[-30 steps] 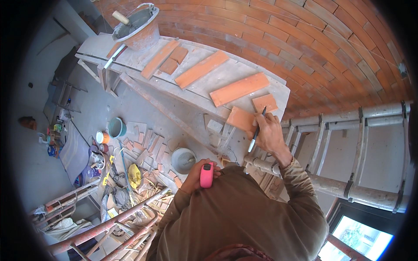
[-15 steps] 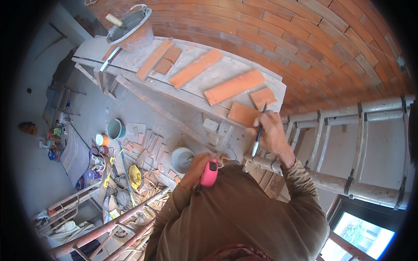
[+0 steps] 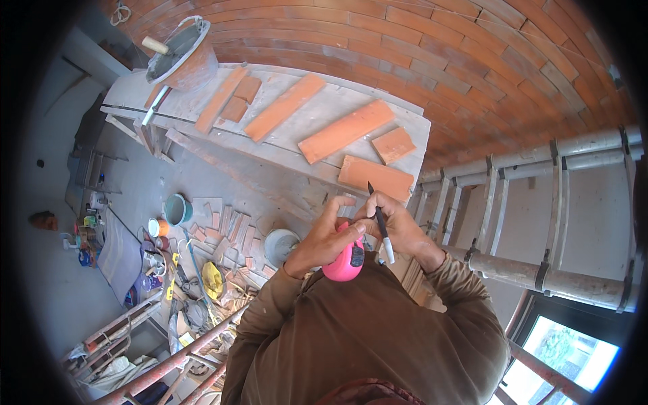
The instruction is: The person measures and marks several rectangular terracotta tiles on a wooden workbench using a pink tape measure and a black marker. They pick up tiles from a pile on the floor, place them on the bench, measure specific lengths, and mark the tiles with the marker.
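My left hand (image 3: 322, 241) is closed around a pink tape measure (image 3: 344, 262) in front of my chest. Close beside it, my right hand (image 3: 399, 226) grips a black pen with a white end (image 3: 382, 226), its dark tip pointing up toward the plank. The right fingertips meet the front of the tape measure; whether they pinch its blade cannot be made out. Just beyond the hands, a flat orange brick tile (image 3: 376, 177) lies at the near right corner of the plank platform (image 3: 324, 84). A shorter broken tile (image 3: 393, 145) lies behind it.
More long tiles (image 3: 347, 131) lie across the platform, with a mortar bucket (image 3: 196, 67) at its far left. Behind rises a brick wall (image 3: 405, 54). Metal scaffold rails (image 3: 513, 266) stand at right. Below left, the floor holds buckets (image 3: 177, 209) and brick offcuts (image 3: 233, 229).
My right hand has drawn back from the near tile to the tape measure, pen still in it. My left hand has risen slightly to the right, bringing the tape measure toward it.
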The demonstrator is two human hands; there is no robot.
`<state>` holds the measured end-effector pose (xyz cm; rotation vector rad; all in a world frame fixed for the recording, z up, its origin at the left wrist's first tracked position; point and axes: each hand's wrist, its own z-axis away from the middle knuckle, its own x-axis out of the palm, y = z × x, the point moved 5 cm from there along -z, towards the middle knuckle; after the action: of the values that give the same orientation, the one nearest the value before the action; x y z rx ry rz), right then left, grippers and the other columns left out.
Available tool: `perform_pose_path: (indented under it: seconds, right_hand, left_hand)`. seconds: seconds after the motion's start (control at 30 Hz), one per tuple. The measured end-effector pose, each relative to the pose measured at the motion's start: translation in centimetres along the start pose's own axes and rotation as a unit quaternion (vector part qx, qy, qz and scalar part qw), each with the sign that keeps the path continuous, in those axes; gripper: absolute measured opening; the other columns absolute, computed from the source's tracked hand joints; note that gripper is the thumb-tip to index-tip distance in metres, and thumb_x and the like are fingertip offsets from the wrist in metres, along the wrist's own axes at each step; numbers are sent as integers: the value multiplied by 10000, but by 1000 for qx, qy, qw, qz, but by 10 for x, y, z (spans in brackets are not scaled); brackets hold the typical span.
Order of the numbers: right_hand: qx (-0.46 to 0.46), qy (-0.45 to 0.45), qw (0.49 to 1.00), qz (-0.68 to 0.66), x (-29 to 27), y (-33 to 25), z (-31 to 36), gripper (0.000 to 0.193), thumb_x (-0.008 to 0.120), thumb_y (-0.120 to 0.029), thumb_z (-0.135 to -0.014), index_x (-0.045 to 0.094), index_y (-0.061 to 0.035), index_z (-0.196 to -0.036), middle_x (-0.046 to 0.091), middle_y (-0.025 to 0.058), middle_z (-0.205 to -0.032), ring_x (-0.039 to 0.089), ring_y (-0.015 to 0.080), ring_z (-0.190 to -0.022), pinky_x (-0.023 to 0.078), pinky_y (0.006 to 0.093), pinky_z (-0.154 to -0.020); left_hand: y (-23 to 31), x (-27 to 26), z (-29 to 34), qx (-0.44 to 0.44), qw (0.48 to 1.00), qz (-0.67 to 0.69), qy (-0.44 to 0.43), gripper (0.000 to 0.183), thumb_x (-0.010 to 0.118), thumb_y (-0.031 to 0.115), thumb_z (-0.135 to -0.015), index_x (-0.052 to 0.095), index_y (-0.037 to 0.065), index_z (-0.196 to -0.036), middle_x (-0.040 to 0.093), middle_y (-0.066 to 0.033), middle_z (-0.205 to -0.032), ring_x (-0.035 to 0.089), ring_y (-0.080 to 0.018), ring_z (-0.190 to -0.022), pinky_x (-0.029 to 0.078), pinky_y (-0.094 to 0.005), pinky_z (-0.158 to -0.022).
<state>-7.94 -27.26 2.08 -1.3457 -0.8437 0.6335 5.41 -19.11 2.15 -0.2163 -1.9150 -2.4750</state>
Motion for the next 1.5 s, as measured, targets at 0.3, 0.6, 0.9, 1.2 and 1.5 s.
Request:
perform_pose_path:
  seconds: [0.3,0.6,0.9,1.2,1.5]
  right_hand:
    - [5,154,977,145,-50,-33,-18,287,723,-21,-889,446,-91,-904,597,-12,-795,520,42,-720,431,202,-647]
    - [-66,202,887,411,-60,-41,-55,248,758,-118,-852,530,-23,-883,604,99,-785,566,209,-677,456,342,-618]
    - [-108,182,873,438,-52,-34,-65,166,686,-111,-906,566,-11,-963,672,157,-907,667,294,-803,519,358,-730]
    - [-229,233,842,429,-41,-49,-59,293,552,-261,-1030,600,15,-1117,604,154,-1011,593,252,-904,484,346,-867]
    - [-75,226,953,186,-60,-15,-60,199,623,-153,-964,662,5,-1078,666,80,-999,598,144,-902,493,306,-805]
  left_hand:
    - [-33,-8,10,-39,997,50,52,272,602,206,-985,609,-17,-1140,625,-1,-848,557,-57,-742,454,-230,-652]
    - [-67,-36,46,-148,984,3,99,289,557,198,-955,703,-50,-964,670,-53,-798,617,-95,-703,486,-233,-628]
    - [-73,-46,58,-165,976,5,142,297,558,196,-930,728,-48,-925,639,-35,-716,556,-75,-623,430,-247,-513]
    - [-58,-45,57,-155,983,-10,99,294,563,216,-921,722,-32,-920,696,-79,-802,635,-98,-654,465,-243,-458]
    - [-61,-43,56,-169,979,9,113,297,589,216,-909,735,-42,-899,673,-62,-767,578,-103,-665,451,-271,-548]
